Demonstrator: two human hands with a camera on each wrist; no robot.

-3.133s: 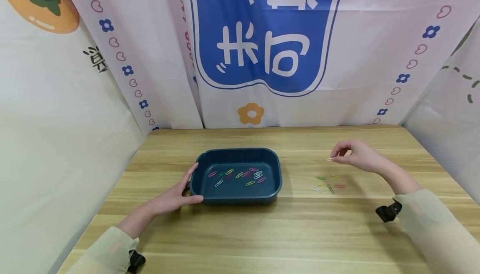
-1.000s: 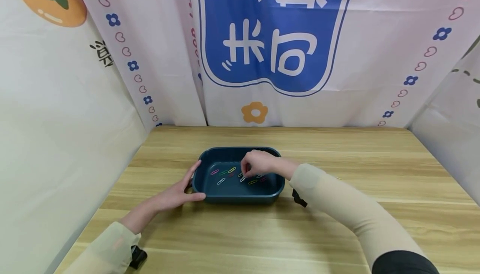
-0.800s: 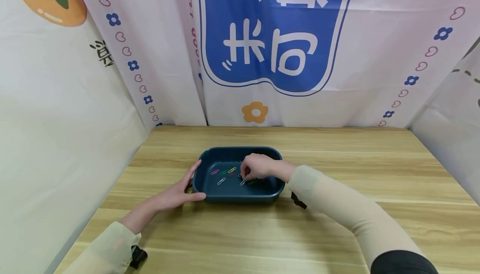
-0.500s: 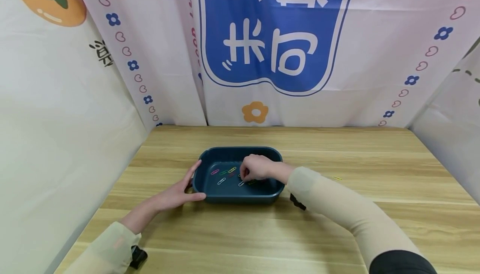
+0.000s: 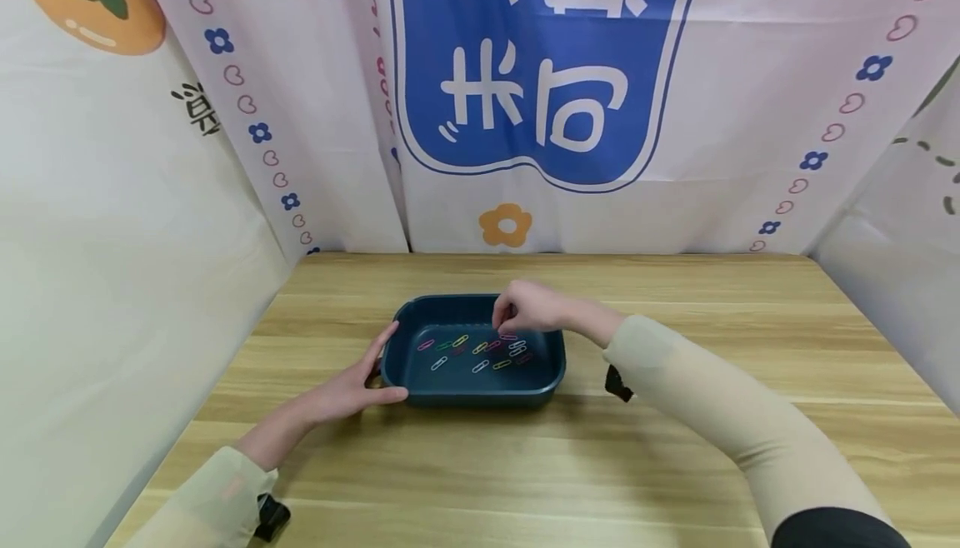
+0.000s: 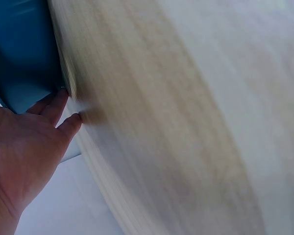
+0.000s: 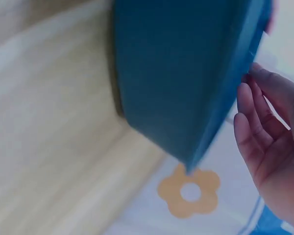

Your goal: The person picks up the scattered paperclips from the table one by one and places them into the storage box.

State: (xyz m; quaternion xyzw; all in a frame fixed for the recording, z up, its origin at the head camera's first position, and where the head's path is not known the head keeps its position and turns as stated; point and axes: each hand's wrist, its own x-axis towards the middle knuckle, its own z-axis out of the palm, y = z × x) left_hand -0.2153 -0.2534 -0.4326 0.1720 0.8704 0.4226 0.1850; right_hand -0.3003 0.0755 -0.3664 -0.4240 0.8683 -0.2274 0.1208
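Observation:
A dark blue tray (image 5: 472, 400) stands on the table with several coloured paper clips lying on its floor. My left hand (image 5: 345, 394) rests against the tray's left end, thumb along the front and spread fingers up the side; the left wrist view shows the fingers of that hand (image 6: 24, 156) against the tray wall. My right hand (image 5: 536, 306) hovers over the tray's back right part, fingers loosely bent. Nothing shows in this hand (image 7: 274, 147) in the right wrist view. A white paper clip (image 5: 480, 366) lies near the tray's front middle.
A wooden table (image 5: 480, 473) carries everything. White printed cloth (image 5: 712, 115) hangs behind it and at both sides. My right sleeve (image 5: 720, 415) crosses the table's right part and covers the spot where loose clips lay earlier.
My right hand carried a white paper clip from the table's right into the tray and let it go. It has since risen toward the tray's back. My left hand stays on the tray.

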